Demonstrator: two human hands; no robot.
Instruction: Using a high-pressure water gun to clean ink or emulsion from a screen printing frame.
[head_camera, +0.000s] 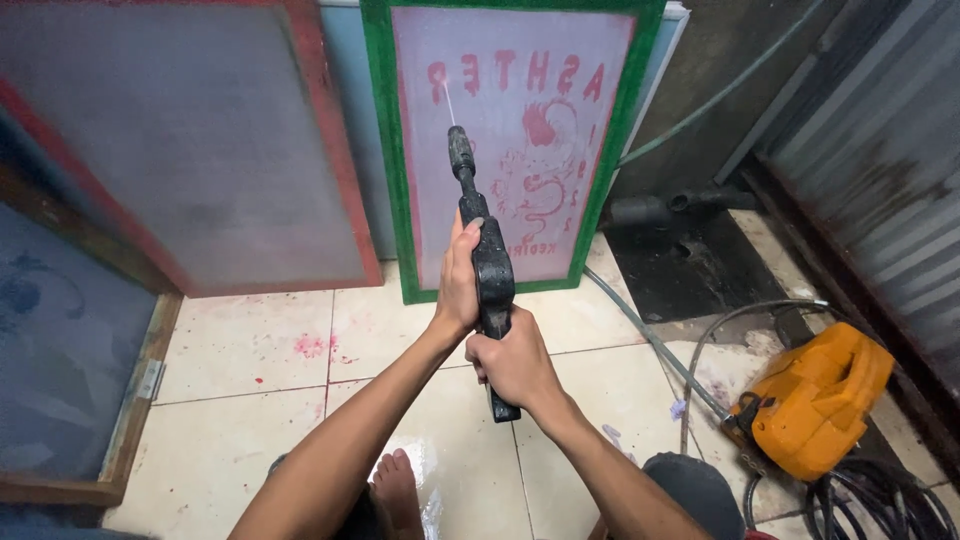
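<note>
A black pressure-washer spray gun (484, 248) points up and away from me at a green-framed printing screen (510, 140) that leans on the wall, with a pinkish mesh and a red design. A thin jet of water leaves the nozzle and hits the mesh near its top left. My right hand (512, 362) is wrapped around the gun's grip. My left hand (459, 280) presses against the left side of the gun's body, steadying it. My bare foot (398, 486) stands on the wet tiles below.
A red-framed screen (190, 150) leans at the left, with a wooden-framed one (70, 340) beside it. An orange pressure washer (815, 398) sits at the right, with coiled black hoses (880, 500). A grey hose (650, 335) crosses the stained tile floor. Corrugated metal (880, 150) lines the right wall.
</note>
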